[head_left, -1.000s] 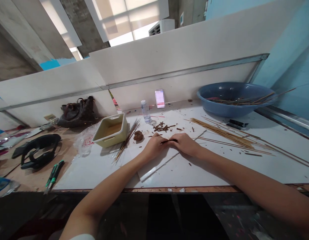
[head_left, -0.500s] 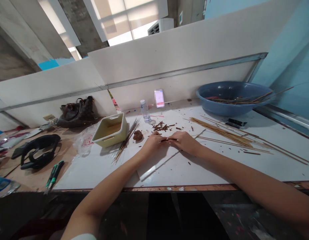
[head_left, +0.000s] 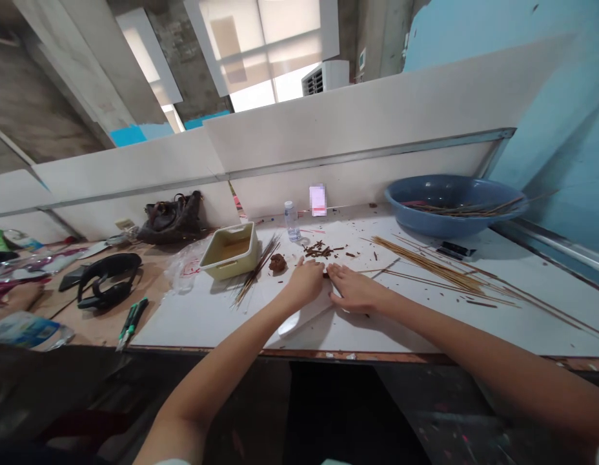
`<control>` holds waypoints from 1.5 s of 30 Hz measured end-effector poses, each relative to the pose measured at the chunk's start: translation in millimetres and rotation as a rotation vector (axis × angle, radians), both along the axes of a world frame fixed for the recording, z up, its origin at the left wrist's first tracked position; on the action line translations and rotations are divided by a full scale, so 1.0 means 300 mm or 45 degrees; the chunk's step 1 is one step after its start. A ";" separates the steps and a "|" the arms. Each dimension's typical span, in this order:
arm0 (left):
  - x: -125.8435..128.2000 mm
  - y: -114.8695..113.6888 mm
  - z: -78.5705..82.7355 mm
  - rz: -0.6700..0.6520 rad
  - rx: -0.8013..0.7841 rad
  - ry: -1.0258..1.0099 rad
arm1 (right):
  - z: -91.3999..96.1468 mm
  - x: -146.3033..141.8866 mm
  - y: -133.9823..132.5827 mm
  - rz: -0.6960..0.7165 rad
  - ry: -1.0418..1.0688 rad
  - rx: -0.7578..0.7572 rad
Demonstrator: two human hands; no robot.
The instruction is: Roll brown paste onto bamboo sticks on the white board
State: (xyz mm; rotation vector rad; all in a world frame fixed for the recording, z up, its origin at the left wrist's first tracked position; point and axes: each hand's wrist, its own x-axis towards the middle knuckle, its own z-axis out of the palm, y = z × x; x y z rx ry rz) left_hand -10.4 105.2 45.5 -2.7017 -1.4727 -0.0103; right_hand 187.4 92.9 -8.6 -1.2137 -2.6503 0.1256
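My left hand [head_left: 306,282] is closed on a small dark brown piece [head_left: 325,274] whose end shows at the fingertips. Close beside it, my right hand [head_left: 355,289] lies palm down with fingers stretched out, its fingertips near that piece. A thin stick [head_left: 377,271] runs out to the right from under the right hand. Just beyond both hands, several short brown bits [head_left: 319,249] lie scattered on the white board [head_left: 183,323]. A rough brown lump [head_left: 277,263] sits left of my left hand.
A yellowish tub [head_left: 232,266] of brownish liquid and a bundle of thin sticks [head_left: 255,271] stand left. A clear bottle [head_left: 292,223] stands behind. Right are tan sticks [head_left: 425,265] and a blue basin [head_left: 454,219]. At far left, another person's hand [head_left: 21,300] shows near cutters [head_left: 132,323].
My right hand has gone from a bent-finger grip on the brown piece to lying flat with fingers stretched. My left hand stays closed beside it. The view has shifted left.
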 end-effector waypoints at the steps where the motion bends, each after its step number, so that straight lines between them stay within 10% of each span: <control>1: 0.025 -0.010 -0.016 -0.035 -0.022 0.026 | -0.004 0.003 -0.001 0.009 -0.012 0.005; 11: 0.027 -0.149 -0.175 0.043 -0.091 0.069 | -0.070 0.062 -0.066 0.090 0.109 -0.080; 18: 0.085 -0.077 -0.108 0.201 -0.097 0.002 | -0.038 0.013 0.060 0.025 0.070 -0.132; 25: 0.055 -0.230 -0.167 0.143 0.004 0.005 | -0.123 0.059 -0.088 0.049 0.044 0.050; 32: 0.093 -0.150 -0.112 0.288 -0.100 -0.038 | -0.046 0.029 -0.003 -0.014 0.032 -0.032; 40: 0.074 -0.275 -0.176 0.219 0.008 -0.059 | -0.149 0.092 -0.113 0.095 0.063 0.096; 45: 0.105 -0.167 -0.116 0.325 -0.080 -0.057 | -0.055 0.053 -0.020 0.021 -0.005 -0.028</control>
